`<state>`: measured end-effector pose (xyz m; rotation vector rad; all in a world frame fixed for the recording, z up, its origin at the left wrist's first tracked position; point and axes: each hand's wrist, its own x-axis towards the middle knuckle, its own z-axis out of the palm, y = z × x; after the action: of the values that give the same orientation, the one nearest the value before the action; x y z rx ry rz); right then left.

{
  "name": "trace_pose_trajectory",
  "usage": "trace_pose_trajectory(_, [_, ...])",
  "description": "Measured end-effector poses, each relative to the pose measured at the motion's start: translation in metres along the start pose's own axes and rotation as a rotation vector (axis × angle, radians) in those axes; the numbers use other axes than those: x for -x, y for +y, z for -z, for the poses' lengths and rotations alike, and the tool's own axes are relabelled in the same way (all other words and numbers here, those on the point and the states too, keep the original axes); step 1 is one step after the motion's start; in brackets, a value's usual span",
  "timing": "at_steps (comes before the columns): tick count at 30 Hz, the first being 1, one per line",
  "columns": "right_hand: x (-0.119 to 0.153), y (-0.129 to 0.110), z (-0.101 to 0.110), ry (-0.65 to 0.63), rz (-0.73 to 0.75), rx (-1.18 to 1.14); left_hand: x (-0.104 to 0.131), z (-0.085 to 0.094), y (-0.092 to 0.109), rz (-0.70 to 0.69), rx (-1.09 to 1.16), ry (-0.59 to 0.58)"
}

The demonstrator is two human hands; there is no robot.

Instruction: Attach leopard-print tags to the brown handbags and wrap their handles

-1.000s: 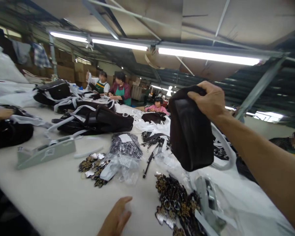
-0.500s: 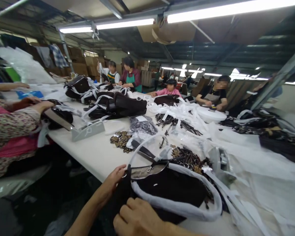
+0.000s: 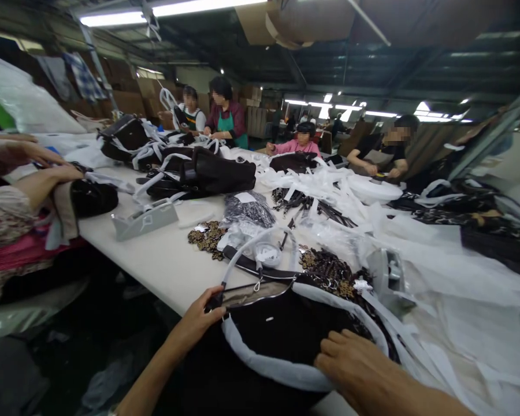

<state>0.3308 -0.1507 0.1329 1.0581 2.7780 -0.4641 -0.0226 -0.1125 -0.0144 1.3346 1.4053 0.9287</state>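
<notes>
A black handbag (image 3: 260,341) lies in front of me at the table's near edge, its handles wrapped in white padding. One wrapped handle (image 3: 266,361) curves across the near side of the bag; another stands up behind it. My left hand (image 3: 205,315) pinches the bag's left corner by the zipper end and strap base. My right hand (image 3: 351,361) lies over the front of the bag, fingers curled at the wrapped handle; its fingertips are partly hidden. A small metal clasp (image 3: 257,283) hangs at the bag's opening.
Piles of metal chains (image 3: 329,268) and a bagged dark bundle (image 3: 248,209) lie behind the bag. Tape dispensers stand left (image 3: 145,219) and right (image 3: 387,277). White strips (image 3: 325,185) and more black bags (image 3: 216,170) cover the table. Co-workers sit and stand around it.
My right hand has moved from the bag's near left side rightward along the wrapped handle. My left hand stays at the left corner. The bag's front now shows turned more toward me.
</notes>
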Motion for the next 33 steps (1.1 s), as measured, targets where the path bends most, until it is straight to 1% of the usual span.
trace_pose_trajectory(1, [-0.004,0.001,0.011,-0.058,-0.008,-0.047,0.001,0.0,0.0,-0.012,-0.004,-0.008])
trace_pose_trajectory(3, [-0.015,0.004,0.042,-0.157,-0.035,-0.146,0.003,0.001,0.002,-0.025,-0.021,-0.021])
trace_pose_trajectory(4, [-0.023,0.006,0.059,-0.174,-0.052,-0.182,0.003,0.001,0.003,-0.025,-0.034,-0.024])
trace_pose_trajectory(5, [-0.032,0.008,0.077,-0.154,-0.061,-0.196,0.003,0.001,0.003,-0.02,-0.05,-0.022])
trace_pose_trajectory(6, [-0.042,0.011,0.094,-0.114,-0.055,-0.194,0.004,0.001,0.004,-0.014,-0.067,-0.012])
trace_pose_trajectory(8, [-0.067,0.017,0.123,0.0,-0.01,-0.136,0.004,0.001,0.008,-0.028,-0.101,0.054])
trace_pose_trajectory(10, [-0.096,0.022,0.143,0.174,0.007,-0.023,0.006,0.001,0.014,-0.091,-0.138,0.16])
trace_pose_trajectory(12, [-0.129,0.027,0.154,0.36,-0.012,0.096,0.009,0.0,0.026,-0.168,-0.157,0.216])
trace_pose_trajectory(13, [-0.145,0.03,0.157,0.435,-0.016,0.146,0.011,-0.002,0.034,-0.187,-0.149,0.208])
trace_pose_trajectory(15, [-0.178,0.035,0.159,0.536,-0.002,0.225,0.012,-0.006,0.049,-0.177,-0.087,0.131])
trace_pose_trajectory(17, [-0.206,0.041,0.157,0.58,0.009,0.308,0.008,-0.012,0.06,-0.144,0.013,0.03])
trace_pose_trajectory(18, [-0.217,0.045,0.155,0.581,0.001,0.353,0.004,-0.014,0.062,-0.122,0.063,-0.003])
trace_pose_trajectory(19, [-0.227,0.048,0.151,0.569,-0.016,0.395,-0.001,-0.016,0.062,-0.099,0.113,-0.005])
trace_pose_trajectory(20, [-0.234,0.052,0.147,0.549,-0.04,0.43,-0.007,-0.017,0.06,-0.073,0.165,0.029])
trace_pose_trajectory(22, [-0.241,0.056,0.133,0.517,-0.079,0.474,-0.017,-0.018,0.052,-0.009,0.279,0.166])
trace_pose_trajectory(23, [-0.241,0.057,0.124,0.511,-0.071,0.483,-0.022,-0.018,0.047,0.017,0.345,0.238])
trace_pose_trajectory(25, [-0.236,0.057,0.101,0.511,0.024,0.466,-0.028,-0.016,0.039,0.054,0.495,0.331])
trace_pose_trajectory(29, [-0.216,0.055,0.048,0.479,0.339,0.393,-0.033,-0.011,0.032,0.115,0.784,0.417])
trace_pose_trajectory(31, [-0.209,0.057,0.027,0.496,0.456,0.411,-0.036,-0.009,0.032,0.132,0.847,0.438])
trace_pose_trajectory(33, [-0.206,0.061,0.012,0.483,0.503,0.408,-0.042,-0.008,0.032,0.14,0.85,0.446])
